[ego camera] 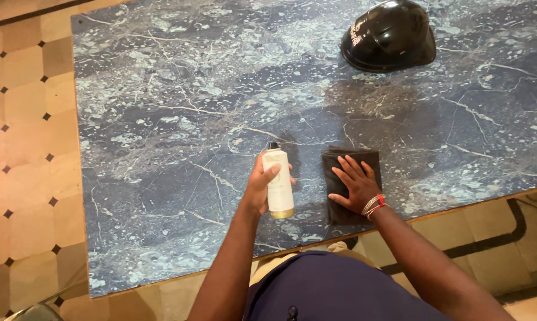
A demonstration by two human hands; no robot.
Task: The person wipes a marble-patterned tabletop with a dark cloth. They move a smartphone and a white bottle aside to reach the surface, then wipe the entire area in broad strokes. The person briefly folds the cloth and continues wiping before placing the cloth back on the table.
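From the head camera looking down, the left hand is wrapped tight around a white spray can with a gold bottom and a dark top, holding it just over the blue marble table near the front edge. The right hand, which has red and white bands on its wrist, lies flat with fingers spread apart on a dark folded cloth that sits on the table just beside the can. A shiny black helmet rests far back on the table, well apart from both hands.
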